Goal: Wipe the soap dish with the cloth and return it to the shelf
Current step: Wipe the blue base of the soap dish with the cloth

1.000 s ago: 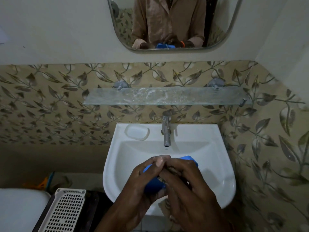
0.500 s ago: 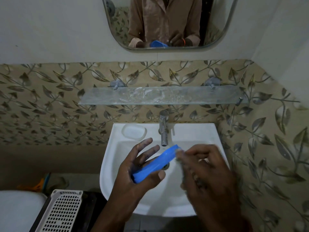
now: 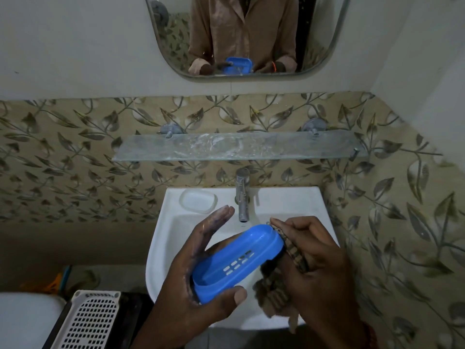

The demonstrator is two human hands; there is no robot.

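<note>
Over the sink [image 3: 176, 238], left hand [image 3: 198, 278] pinches blue soap dish [image 3: 237, 260] by one end (fingers splayed), right hand [image 3: 317, 268] bunches cloth [image 3: 274, 288] against its far rim: a hard wipe could lever it loose.

A home bathroom: white washbasin [image 3: 297, 200] with tap [image 3: 242, 195]; wall mirror [image 3: 166, 34], glass shelf [image 3: 236, 147], leaf-patterned tiles [image 3: 63, 157].

Dim, flat light, dark lower corners, wide-angle bending at the edges, focus fairly sharp throughout.
</note>
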